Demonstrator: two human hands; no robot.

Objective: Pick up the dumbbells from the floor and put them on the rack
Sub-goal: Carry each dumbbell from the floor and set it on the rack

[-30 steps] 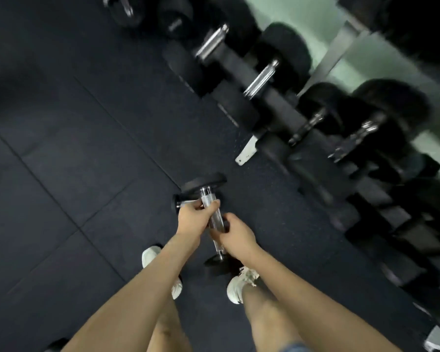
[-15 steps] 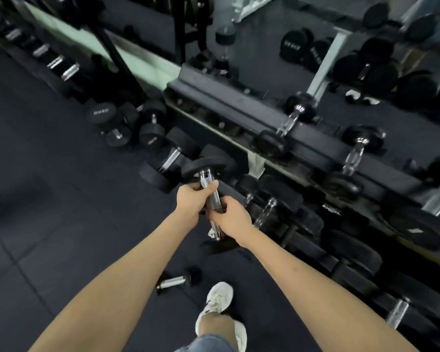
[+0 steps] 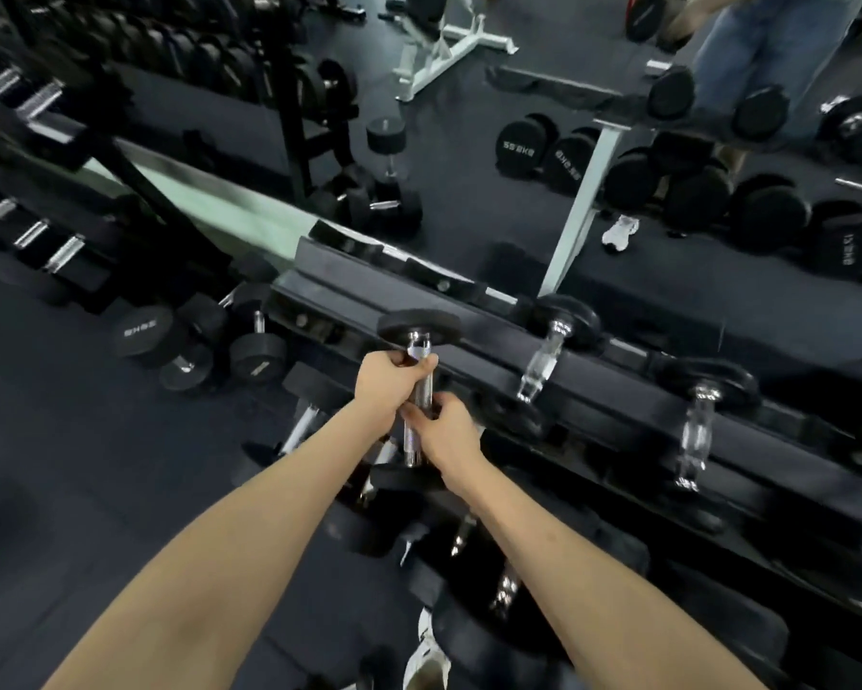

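Left grip and right grip both wrapped round handle of 1 dumbbell, left farther out; dumbbell held off the floor, far head at top tier of rack

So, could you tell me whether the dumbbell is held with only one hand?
No, the left hand and the right hand both hold the dumbbell by its chrome handle.

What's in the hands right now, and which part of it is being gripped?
One dumbbell, held by its chrome handle with both hands. The left hand grips just under the far head, and the right hand grips lower down.
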